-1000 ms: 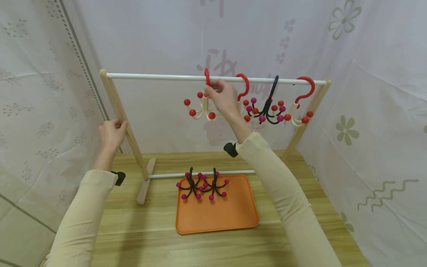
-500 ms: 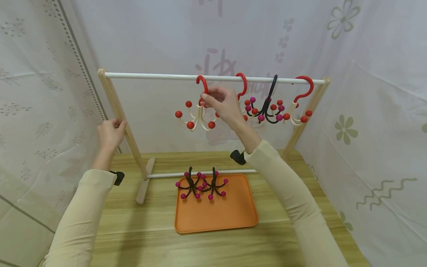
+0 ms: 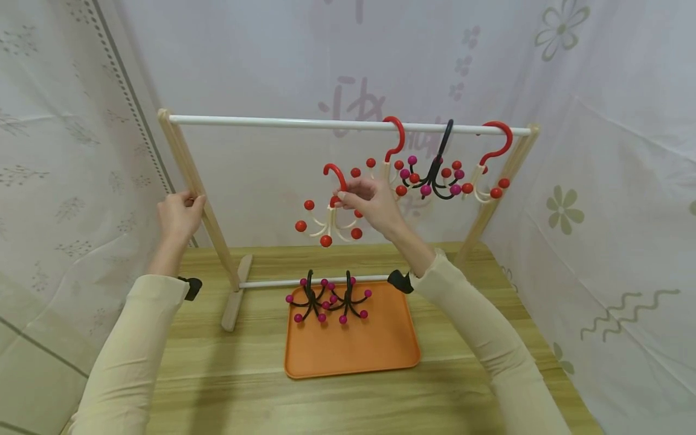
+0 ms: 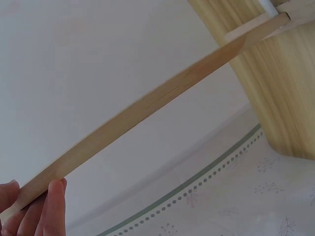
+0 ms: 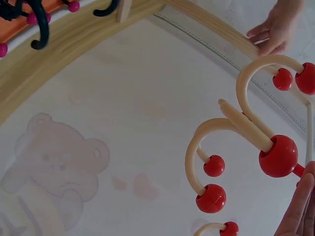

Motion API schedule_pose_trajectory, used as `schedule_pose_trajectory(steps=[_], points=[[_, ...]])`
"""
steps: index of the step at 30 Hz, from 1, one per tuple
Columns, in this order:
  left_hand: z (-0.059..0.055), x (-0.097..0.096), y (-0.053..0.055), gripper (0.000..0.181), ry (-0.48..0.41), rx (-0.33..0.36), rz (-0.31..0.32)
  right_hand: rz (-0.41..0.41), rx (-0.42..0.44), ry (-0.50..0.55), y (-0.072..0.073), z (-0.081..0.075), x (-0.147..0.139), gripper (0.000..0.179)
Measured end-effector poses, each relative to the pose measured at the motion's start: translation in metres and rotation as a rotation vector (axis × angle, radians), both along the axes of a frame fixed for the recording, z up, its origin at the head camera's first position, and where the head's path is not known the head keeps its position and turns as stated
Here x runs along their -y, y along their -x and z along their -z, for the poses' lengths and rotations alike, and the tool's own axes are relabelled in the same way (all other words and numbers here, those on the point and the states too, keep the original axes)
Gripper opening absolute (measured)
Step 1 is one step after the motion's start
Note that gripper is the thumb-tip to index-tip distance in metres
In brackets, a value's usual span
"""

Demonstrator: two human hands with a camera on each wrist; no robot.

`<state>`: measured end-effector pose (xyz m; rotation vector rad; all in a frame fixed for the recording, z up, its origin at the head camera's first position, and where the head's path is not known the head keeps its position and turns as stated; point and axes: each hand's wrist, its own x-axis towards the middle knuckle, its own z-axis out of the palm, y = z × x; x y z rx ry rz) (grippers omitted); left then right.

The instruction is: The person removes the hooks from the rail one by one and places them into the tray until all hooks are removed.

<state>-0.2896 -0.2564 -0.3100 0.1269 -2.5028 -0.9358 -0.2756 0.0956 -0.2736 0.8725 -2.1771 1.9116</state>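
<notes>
My right hand (image 3: 375, 204) pinches a cream multi-arm hanger (image 3: 330, 220) by its red hook, below the white rail (image 3: 261, 122) and apart from it. Red balls tip its curved arms, seen close up in the right wrist view, where the cream prongs (image 5: 246, 128) fill the right side. My left hand (image 3: 181, 216) grips the rack's left wooden post (image 3: 203, 199); in the left wrist view its fingers (image 4: 55, 206) lie round the post. From the rail hang a cream hanger with a red hook (image 3: 401, 136), a black hanger (image 3: 435, 172) and another cream one (image 3: 481, 175).
An orange tray (image 3: 353, 356) lies on the wood-grain table (image 3: 244, 393) under the rack. Two black hangers with magenta balls (image 3: 311, 299) stand at its back left. A lower white bar (image 3: 272, 283) runs behind them. Patterned curtains (image 3: 598, 181) surround the table.
My right hand has lifted the cream hanger's hook off the rail and brought it down and toward me. The left hand stays on the post.
</notes>
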Motion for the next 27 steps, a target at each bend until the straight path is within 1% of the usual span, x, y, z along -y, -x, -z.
schedule_pose_trajectory(steps=[2, 3, 7, 9, 12, 17, 21, 27], points=[[0.000, 0.001, 0.000, 0.036, 0.000, 0.008, 0.005, 0.010, 0.018, -0.012, -0.008, 0.001, -0.002, 0.017], [0.000, 0.001, 0.001, 0.036, -0.001, 0.008, 0.006, 0.016, 0.031, -0.018, -0.008, 0.004, -0.003, 0.017], [0.001, 0.002, 0.001, 0.039, -0.005, 0.012, 0.008, 0.039, 0.056, -0.043, -0.010, 0.018, -0.010, 0.016], [0.001, 0.002, 0.001, 0.039, -0.009, 0.004, 0.006, 0.032, 0.050, -0.045, -0.005, 0.030, -0.015, 0.016], [0.001, 0.002, 0.001, 0.040, -0.008, -0.001, 0.005, 0.043, 0.051, -0.075, -0.006, 0.040, -0.022, 0.016], [0.001, 0.002, 0.002, 0.040, 0.000, 0.004, 0.008, 0.090, 0.099, -0.127, -0.008, 0.057, -0.037, 0.017], [0.001, 0.002, 0.001, 0.038, 0.011, 0.003, 0.004, 0.111, 0.125, -0.136, -0.010, 0.070, -0.049, 0.019], [0.001, 0.002, 0.002, 0.039, 0.009, 0.002, 0.006, 0.120, 0.168, -0.133, -0.014, 0.092, -0.067, 0.018]])
